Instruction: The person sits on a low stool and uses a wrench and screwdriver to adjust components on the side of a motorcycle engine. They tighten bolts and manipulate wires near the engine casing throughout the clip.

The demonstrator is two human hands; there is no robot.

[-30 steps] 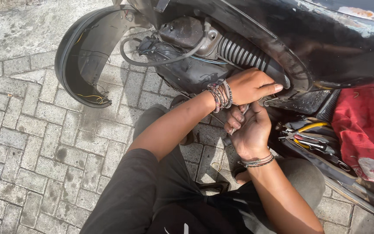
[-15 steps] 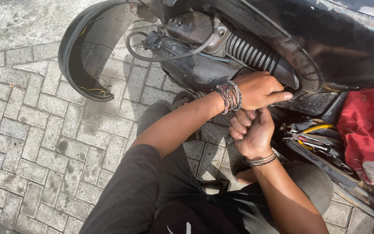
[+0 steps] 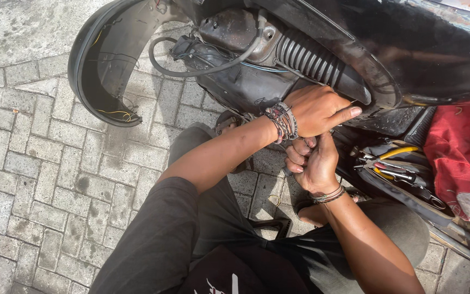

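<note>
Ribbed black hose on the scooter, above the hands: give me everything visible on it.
The ribbed black hose looks like rubber, with close rings along its length. It slants down to the right, from the grey metal engine casing toward the edge of the black body panel, which hides its lower end. The left hand sits just below it; contact is unclear. It looks dusty but intact.

Grey brick paving, black scooter standing on it, person crouched there
</note>
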